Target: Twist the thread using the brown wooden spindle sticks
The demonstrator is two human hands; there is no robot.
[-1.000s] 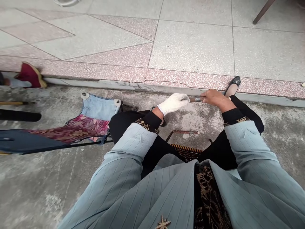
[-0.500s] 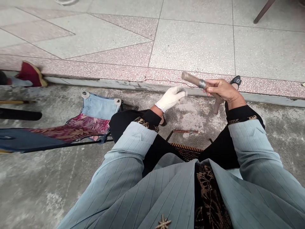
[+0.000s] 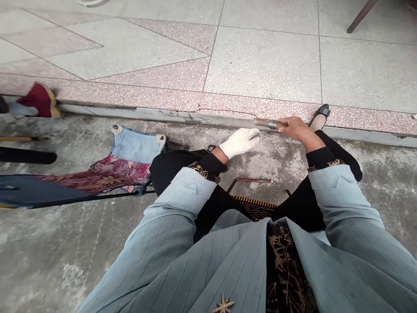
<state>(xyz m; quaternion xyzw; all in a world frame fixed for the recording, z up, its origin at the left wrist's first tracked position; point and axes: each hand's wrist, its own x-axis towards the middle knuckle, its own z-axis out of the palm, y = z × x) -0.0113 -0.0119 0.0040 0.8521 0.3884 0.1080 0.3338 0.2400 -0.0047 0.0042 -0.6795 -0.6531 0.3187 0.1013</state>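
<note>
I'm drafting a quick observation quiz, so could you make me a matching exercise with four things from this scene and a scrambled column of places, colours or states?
1. Left hand
2. Right hand
3. Star brooch
4. Sling seat

A. floral and blue fabric
B. wearing a white glove
C. on the pale blue jacket
D. bare, gripping a wire-bound stick

Pairs: 1-B; 2-D; 3-C; 4-A

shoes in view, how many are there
3: a red shoe at the far left, a black shoe just beyond the right hand, and another black shoe, mostly hidden, by the left wrist. More may be hidden.
</note>
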